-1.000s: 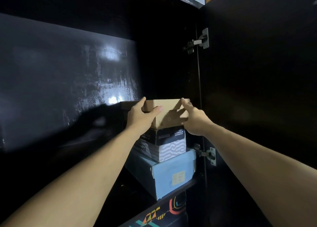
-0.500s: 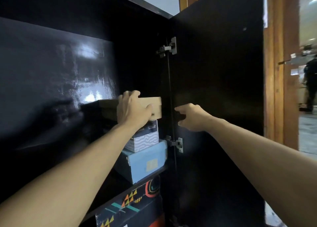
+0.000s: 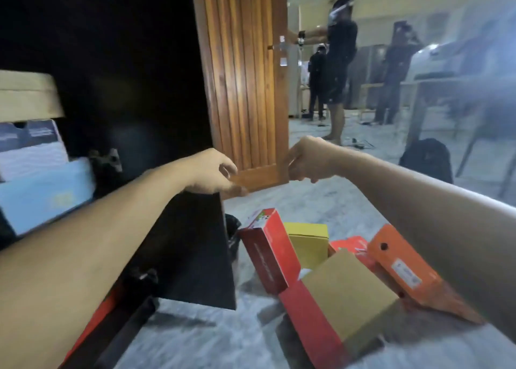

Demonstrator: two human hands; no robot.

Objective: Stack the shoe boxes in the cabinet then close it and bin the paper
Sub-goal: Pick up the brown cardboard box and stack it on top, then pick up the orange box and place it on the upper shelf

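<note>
Below both empty, loosely curled hands at frame centre, the shoe boxes (image 3: 335, 268) lie on the floor at lower right, nearer the right hand (image 3: 307, 160) than the left hand (image 3: 212, 173).

Two bare forearms fill the lower frame, uncovered from the picture's edge to the wrist, with no sleeve, watch, bracelet or ring visible on either. The left hand (image 3: 212, 170) and right hand (image 3: 307, 160) are ungloved, fingers bare. Motion blur softens fine detail along both arms, so smaller marks cannot be made out.
</note>
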